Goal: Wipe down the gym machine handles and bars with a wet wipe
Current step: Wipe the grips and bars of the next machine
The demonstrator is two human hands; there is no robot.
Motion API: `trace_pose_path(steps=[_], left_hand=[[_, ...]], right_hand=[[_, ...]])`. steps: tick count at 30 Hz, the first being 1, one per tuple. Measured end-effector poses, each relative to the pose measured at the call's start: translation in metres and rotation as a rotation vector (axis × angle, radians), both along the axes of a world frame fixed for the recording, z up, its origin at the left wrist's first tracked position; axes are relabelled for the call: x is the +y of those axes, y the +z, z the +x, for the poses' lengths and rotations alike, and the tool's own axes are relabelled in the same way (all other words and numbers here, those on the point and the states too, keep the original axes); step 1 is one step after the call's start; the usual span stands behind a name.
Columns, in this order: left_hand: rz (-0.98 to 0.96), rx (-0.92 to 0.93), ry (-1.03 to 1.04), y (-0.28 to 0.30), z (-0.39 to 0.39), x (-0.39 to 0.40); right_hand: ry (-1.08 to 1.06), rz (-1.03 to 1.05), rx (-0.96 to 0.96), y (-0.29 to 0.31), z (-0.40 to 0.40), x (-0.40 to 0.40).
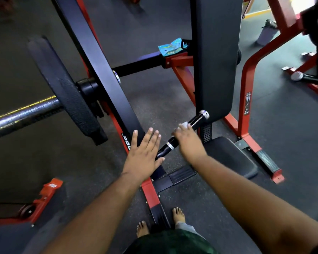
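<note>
The floor (154, 99) is dark, speckled rubber matting that runs under a red and black gym machine, with more red frames standing further back on the right. A slanted black lever arm (99, 70) crosses the left centre, carrying a black weight plate (62, 90) on a chrome sleeve (20, 116) that juts toward the left edge. An upright black back pad (216, 57) stands in the middle, with the black seat pad (228, 156) low on the right below it. Between lever arm and back pad, a blue wipes packet (170, 47) rests on a red bracket of the crossbar. The black handle (184, 132), tipped with a silver end cap, angles up from the lever arm toward the foot of the back pad. The right hand (188, 142) lies over the middle of this handle with its fingers curled down, pressing a white wet wipe (184, 125) against the grip; only the wipe's edge shows beyond the fingers. The left hand (144, 154) is flat with straight, spread fingers, holding nothing, just beside the handle's lower end; whether it touches the lever arm cannot be told. Both forearms reach in from the bottom, and two bare feet (178, 215) stand on the matting either side of the machine's base rail. A second handle (307, 78) projects at the far right.
</note>
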State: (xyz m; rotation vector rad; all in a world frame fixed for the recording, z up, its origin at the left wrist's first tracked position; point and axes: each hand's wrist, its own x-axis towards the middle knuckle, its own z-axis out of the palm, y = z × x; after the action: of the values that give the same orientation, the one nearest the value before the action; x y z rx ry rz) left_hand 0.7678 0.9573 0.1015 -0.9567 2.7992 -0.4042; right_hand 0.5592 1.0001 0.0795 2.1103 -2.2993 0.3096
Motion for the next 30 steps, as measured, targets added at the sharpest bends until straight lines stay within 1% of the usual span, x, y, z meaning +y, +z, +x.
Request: trace_pose_path(steps=[2, 4, 6, 7, 8, 9, 10, 12, 13, 14, 17, 19, 21, 22, 24, 26, 27, 28, 30], left_hand=[[0.001, -0.004, 0.002, 0.0, 0.001, 0.0], [0.002, -0.017, 0.003, 0.0, 0.001, 0.0], [0.001, -0.025, 0.007, 0.0, 0.0, 0.0], [0.001, -0.027, 0.011, 0.0, -0.001, 0.0], [0.002, -0.027, 0.017, 0.0, -0.001, 0.0], [0.005, -0.026, 0.021, 0.0, -0.001, 0.0], [0.006, -0.027, 0.023, 0.0, -0.001, 0.0], [0.005, -0.028, 0.026, 0.0, -0.001, 0.0], [0.005, -0.029, 0.027, 0.001, -0.001, 0.0], [0.006, -0.032, 0.027, 0.002, -0.001, 0.0], [0.007, -0.028, 0.033, 0.003, -0.003, 0.001], [0.016, -0.034, 0.032, 0.004, -0.003, 0.001], [0.021, -0.032, 0.028, 0.005, -0.003, 0.001], [0.02, -0.03, 0.029, 0.005, -0.003, 0.001], [0.015, -0.039, 0.036, 0.006, -0.003, 0.002], [0.007, -0.046, 0.042, 0.007, -0.003, 0.003], [0.009, -0.044, 0.045, 0.007, -0.004, 0.003], [0.01, -0.041, 0.046, 0.007, -0.004, 0.003], [0.008, -0.044, 0.047, 0.007, -0.005, 0.004]], right_hand=[[0.131, 0.012, -0.102, -0.017, 0.02, 0.011], [0.161, 0.031, -0.277, -0.018, 0.023, 0.023], [0.037, -0.055, -0.47, -0.002, 0.009, 0.027], [-0.051, -0.142, -0.52, 0.008, -0.006, 0.024], [-0.13, -0.234, -0.52, 0.02, -0.02, 0.02], [-0.188, -0.299, -0.44, 0.026, -0.037, 0.011], [-0.225, -0.289, -0.381, 0.03, -0.053, 0.003], [-0.246, -0.115, -0.208, 0.021, -0.068, -0.009], [-0.215, -0.059, -0.155, 0.012, -0.066, -0.01], [-0.175, -0.038, -0.141, 0.002, -0.059, -0.007], [-0.076, -0.104, -0.221, -0.03, -0.016, 0.018], [0.009, -0.085, -0.347, -0.042, 0.011, 0.034], [0.096, -0.077, -0.466, -0.04, 0.016, 0.043], [0.1, -0.092, -0.513, -0.034, 0.008, 0.042], [-0.016, -0.19, -0.558, -0.015, -0.018, 0.034], [-0.155, -0.27, -0.485, 0.004, -0.051, 0.019], [-0.187, -0.259, -0.401, 0.009, -0.063, 0.009], [-0.181, -0.223, -0.304, 0.012, -0.068, 0.002], [-0.099, -0.157, -0.145, 0.007, -0.064, -0.005]])
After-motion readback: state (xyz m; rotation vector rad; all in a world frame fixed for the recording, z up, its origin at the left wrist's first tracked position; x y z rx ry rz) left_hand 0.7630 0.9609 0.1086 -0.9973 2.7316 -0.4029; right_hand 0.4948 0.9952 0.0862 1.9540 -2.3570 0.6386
